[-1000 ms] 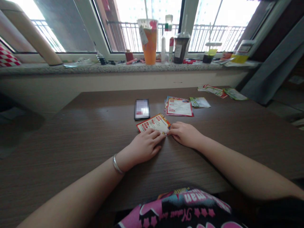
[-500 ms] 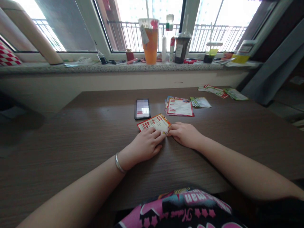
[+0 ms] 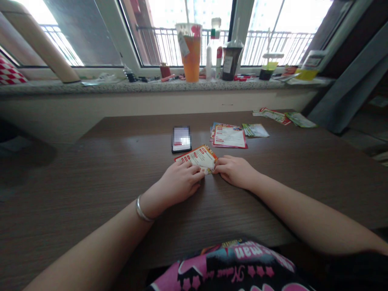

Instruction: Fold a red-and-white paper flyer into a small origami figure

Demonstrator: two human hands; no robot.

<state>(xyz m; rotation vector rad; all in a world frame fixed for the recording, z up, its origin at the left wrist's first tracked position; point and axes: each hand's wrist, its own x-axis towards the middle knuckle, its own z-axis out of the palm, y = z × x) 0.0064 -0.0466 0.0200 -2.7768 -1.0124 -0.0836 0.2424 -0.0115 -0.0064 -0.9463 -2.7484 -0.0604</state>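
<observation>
A small orange and white leaflet (image 3: 200, 156) lies on the brown wooden table (image 3: 91, 173) in front of me. My left hand (image 3: 177, 183) rests on its near left part, fingers laid flat and pressing it down. My right hand (image 3: 235, 171) pinches the leaflet's near right corner with fingers closed. A silver bangle (image 3: 141, 210) sits on my left wrist.
A dark phone (image 3: 181, 139) lies just beyond the leaflet. More leaflets (image 3: 229, 136) and a green stack (image 3: 256, 130) lie at the right, others (image 3: 274, 115) near the far edge. The windowsill (image 3: 91, 85) holds an orange cup (image 3: 192, 54), a dark drink (image 3: 229, 61), bottles and small items.
My left hand slid a little to the left along the leaflet's near edge. My right hand stayed at the corner.
</observation>
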